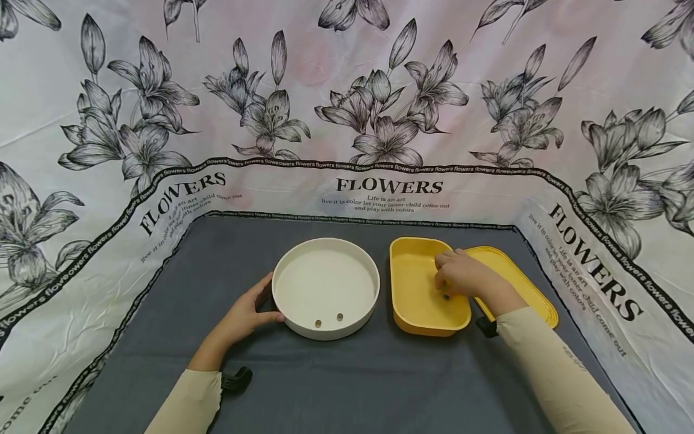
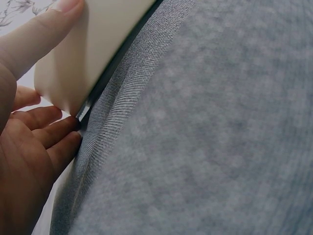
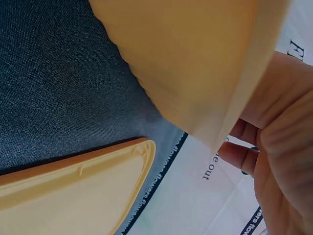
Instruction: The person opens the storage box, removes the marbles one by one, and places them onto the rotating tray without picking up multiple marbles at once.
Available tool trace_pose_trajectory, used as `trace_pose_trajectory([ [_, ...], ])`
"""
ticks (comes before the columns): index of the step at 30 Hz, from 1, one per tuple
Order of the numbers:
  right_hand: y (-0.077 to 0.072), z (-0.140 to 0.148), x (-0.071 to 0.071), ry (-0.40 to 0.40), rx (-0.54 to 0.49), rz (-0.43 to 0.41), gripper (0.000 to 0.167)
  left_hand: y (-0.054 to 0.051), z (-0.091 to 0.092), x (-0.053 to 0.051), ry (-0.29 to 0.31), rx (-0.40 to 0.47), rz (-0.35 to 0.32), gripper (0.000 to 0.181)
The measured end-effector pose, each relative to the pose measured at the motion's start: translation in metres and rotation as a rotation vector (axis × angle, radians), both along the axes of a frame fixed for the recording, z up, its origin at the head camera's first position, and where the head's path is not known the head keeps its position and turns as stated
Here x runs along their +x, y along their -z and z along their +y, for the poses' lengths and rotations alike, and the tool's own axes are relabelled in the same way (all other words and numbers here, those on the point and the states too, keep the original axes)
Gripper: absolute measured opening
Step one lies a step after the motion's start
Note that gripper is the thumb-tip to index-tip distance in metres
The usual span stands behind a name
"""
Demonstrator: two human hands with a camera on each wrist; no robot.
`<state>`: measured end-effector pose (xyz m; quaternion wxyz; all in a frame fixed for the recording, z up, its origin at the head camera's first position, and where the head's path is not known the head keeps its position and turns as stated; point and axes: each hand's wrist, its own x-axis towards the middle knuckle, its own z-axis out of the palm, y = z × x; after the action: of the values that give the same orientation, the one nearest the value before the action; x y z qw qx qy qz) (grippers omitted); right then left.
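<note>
A round white tray with a low wall lies on the grey cloth. Two small brown round pieces rest inside it near the front wall. My left hand touches the tray's left side, its thumb and extended fingers against the outer wall. Over the yellow rectangular container, my right hand reaches in with curled fingers. Small dark blue pieces show among those fingers in the right wrist view, apparently held there; their exact kind is too small to tell.
A flat yellow lid lies right of the container, partly behind the right forearm. Grey cloth stretches in front of both vessels. White cloth with a flower print borders it at the back and sides.
</note>
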<state>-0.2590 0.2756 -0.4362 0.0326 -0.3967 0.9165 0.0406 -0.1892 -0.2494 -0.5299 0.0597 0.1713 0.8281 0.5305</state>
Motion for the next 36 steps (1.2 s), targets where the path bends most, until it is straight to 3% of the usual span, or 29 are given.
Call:
trace_pose_trajectory([
  [11, 0.013, 0.003, -0.010, -0.023, 0.062, 0.000, 0.026, -0.001, 0.000, 0.002, 0.012, 0.012, 0.010, 0.115],
  [17, 0.012, 0.000, -0.009, -0.005, 0.108, -0.023, 0.024, 0.003, 0.000, 0.000, 0.011, 0.015, 0.027, 0.114],
  [25, 0.011, -0.004, -0.006, 0.026, 0.090, -0.036, 0.020, 0.005, -0.001, 0.002, 0.016, 0.014, 0.035, 0.112],
  [29, 0.009, -0.004, -0.005, 0.037, 0.041, -0.037, 0.020, 0.006, -0.002, 0.002, 0.008, 0.007, 0.022, 0.113],
  [36, -0.005, -0.001, -0.001, 0.054, -0.170, -0.048, 0.012, 0.002, -0.002, 0.000, -0.001, 0.008, 0.019, 0.114],
])
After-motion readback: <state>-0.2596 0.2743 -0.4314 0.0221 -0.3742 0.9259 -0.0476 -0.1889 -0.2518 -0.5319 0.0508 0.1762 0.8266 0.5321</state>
